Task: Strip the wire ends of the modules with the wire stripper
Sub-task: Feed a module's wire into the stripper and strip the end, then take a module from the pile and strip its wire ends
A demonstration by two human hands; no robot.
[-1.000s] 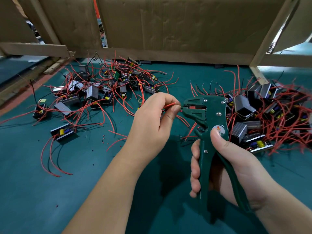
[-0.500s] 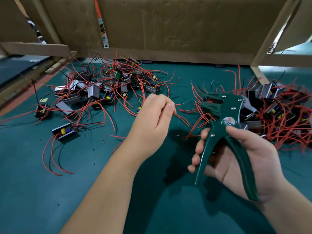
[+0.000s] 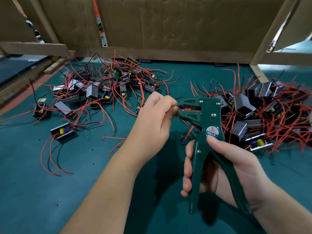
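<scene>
After they parted, stripper (image 3: 209,115) meets pinched wire (image 3: 178,107)

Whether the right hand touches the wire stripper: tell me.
Touching. The head view shows the right hand curled round the handles of the wire stripper.

Cardboard panels (image 3: 168,22) behind teal mat (image 3: 50,191)

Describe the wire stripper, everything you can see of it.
The wire stripper is dark green and metal-looking, with silver rivets, a red ridged insert in its head and a round label reading W01A. It is held roughly upright above the teal table, head pointing left, handles spread apart. The right hand grips both handles, thumb just under the label. The left hand pinches a red wire end at the jaw mouth, barely visible.
</scene>
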